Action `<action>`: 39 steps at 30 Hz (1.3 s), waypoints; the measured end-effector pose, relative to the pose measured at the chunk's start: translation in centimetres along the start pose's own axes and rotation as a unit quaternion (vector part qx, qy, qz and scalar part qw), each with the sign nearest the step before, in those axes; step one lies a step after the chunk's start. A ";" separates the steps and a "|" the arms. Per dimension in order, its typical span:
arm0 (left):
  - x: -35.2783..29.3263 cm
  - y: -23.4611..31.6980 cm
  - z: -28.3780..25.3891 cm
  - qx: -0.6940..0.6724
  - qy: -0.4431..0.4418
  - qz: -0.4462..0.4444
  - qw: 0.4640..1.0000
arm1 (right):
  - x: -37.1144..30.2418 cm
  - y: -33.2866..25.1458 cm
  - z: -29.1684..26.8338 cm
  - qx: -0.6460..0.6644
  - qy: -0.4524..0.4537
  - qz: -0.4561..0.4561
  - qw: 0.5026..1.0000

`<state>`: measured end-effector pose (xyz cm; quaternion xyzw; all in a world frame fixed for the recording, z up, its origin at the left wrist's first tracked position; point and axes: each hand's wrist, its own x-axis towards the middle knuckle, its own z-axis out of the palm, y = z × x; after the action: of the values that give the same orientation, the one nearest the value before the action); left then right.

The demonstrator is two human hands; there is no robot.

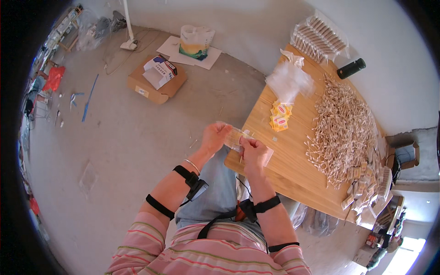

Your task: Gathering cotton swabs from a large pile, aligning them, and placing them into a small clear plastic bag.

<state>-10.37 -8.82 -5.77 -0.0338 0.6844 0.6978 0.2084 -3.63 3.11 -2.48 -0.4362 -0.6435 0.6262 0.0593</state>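
Note:
My left hand [214,138] grips the left end of a small clear plastic pack [233,139], held just off the table's left corner. Fine parallel lines show through the pack, but its contents are too small to make out for certain. At the pack's right end, the fingers of my right hand [254,152] are pinched together against it. Whitish and yellow bits stick out by those fingertips. Beside my right hand a flat pale pink piece [269,156] shows, partly hidden by the hand.
On the wooden table [293,158] lie a big heap of cotton swabs [343,128], yellow packets [280,115], clear plastic bags [291,82] and small filled packs [362,185]. A black bottle [351,68] stands near the wall. A cardboard box [156,87] sits on the floor.

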 end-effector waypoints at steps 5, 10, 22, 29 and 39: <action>-0.1 0.4 -0.1 0.028 0.010 -0.008 1.000 | 0.0 0.8 0.8 -0.112 0.003 -0.099 0.989; 0.0 -0.1 -0.5 0.039 0.005 -0.009 0.999 | 0.1 1.1 1.0 -0.113 0.020 -0.080 0.990; 2.3 -4.6 -2.2 0.003 -0.030 0.006 1.000 | -0.2 1.0 0.4 -0.182 0.043 -0.148 0.971; 2.3 -2.2 -2.3 0.034 -0.052 -0.032 0.998 | 5.6 2.4 -13.3 -0.353 0.284 -0.317 0.833; 0.9 3.4 0.9 0.388 0.129 0.319 0.855 | 4.5 5.5 -20.8 -0.367 0.262 -0.358 0.817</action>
<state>-12.11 -7.70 -2.80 0.1802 0.8938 0.3928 -0.1196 9.20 20.73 -4.98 -0.3116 -0.8968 0.1402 0.2810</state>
